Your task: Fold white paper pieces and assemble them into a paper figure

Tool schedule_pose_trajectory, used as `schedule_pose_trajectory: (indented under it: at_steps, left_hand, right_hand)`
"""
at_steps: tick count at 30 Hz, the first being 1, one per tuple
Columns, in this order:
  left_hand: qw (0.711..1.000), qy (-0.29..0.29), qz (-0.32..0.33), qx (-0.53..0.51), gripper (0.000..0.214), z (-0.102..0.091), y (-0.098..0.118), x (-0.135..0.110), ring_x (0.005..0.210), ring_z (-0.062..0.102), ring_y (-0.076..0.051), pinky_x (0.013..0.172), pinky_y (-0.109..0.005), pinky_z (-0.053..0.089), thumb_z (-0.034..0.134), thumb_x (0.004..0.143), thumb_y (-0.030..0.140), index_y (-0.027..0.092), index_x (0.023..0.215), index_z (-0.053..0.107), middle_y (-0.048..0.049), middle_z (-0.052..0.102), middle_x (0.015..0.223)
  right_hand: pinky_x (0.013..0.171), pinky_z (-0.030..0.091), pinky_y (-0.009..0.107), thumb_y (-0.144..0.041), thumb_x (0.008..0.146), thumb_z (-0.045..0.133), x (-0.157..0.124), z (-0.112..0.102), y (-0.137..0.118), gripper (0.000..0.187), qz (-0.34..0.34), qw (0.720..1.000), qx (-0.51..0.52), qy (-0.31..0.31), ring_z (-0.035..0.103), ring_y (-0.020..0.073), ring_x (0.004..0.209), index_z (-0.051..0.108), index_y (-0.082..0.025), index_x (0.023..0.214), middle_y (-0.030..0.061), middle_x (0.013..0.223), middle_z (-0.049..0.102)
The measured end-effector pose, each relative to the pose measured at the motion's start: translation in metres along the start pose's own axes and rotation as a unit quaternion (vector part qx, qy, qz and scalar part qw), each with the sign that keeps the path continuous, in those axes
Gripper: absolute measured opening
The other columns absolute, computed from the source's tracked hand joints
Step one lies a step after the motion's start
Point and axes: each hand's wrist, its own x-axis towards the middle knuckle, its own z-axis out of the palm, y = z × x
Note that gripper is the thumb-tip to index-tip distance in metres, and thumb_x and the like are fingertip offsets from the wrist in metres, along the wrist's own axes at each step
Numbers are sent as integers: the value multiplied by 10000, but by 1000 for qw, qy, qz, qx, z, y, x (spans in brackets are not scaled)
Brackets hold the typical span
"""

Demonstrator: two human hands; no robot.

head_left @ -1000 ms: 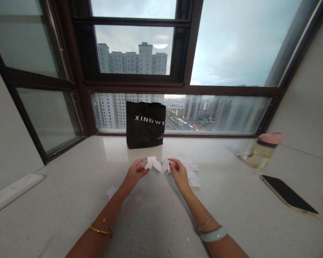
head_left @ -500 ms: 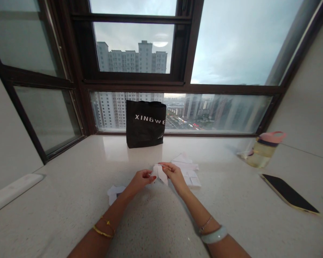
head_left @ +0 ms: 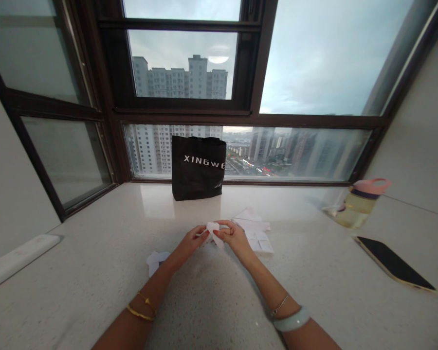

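Observation:
A small folded piece of white paper point(head_left: 213, 231) is pinched between my two hands, just above the speckled countertop. My left hand point(head_left: 191, 241) grips its left side between thumb and fingers. On the right side, my right hand point(head_left: 234, 236) presses its thumb against the paper, fingers curled behind. Part of the paper is hidden by the fingers. Several white sheets and folded papers point(head_left: 260, 242) lie just beyond my right hand. A crumpled white piece of paper point(head_left: 155, 260) with a dark patch lies beside my left forearm, which partly covers it.
A black bag point(head_left: 197, 170) with white lettering stands upright near the window. To the right are a bottle point(head_left: 359, 206) with a pink lid and a dark phone point(head_left: 394, 263) lying flat. A long white bar point(head_left: 22, 260) lies along the left edge.
The paper has been turned and drawn in smaller between my fingers. My right thumb has moved down and left onto its front, and both hands are closer together.

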Motion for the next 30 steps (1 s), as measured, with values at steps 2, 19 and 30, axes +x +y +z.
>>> schedule_pose_trajectory:
  at_steps: [2, 19, 30]
  left_hand:
    - [994, -72, -18, -82, 433, 2, 1, -2, 676, 578, -151, 643, -261, 412, 615, 680, 446, 145, 991, 611, -60, 650, 794]
    - [995, -85, -52, 30, 656, 16, 22, -19, 383, 541, -130, 431, -239, 396, 305, 726, 725, 144, 527, 536, -39, 557, 417]
    - [1000, -6, -15, -12, 489, 8, 23, -12, 314, 383, -86, 349, -216, 259, 430, 783, 574, 138, 851, 641, 16, 518, 417]
  right_hand:
    - [455, 405, 244, -424, 530, 750, -2, 1, -3, 436, 0, 1000, -6, -9, 555, 126, 425, 584, -191, 859, -32, 529, 670]
    - [464, 339, 221, -448, 493, 761, -2, 6, 5, 354, 16, 998, -26, -47, 507, 85, 412, 549, -190, 609, -68, 474, 623]
    - [581, 423, 290, -383, 704, 605, 0, 8, 17, 186, -71, 981, -157, 83, 538, 152, 588, 551, -210, 748, 3, 652, 607]
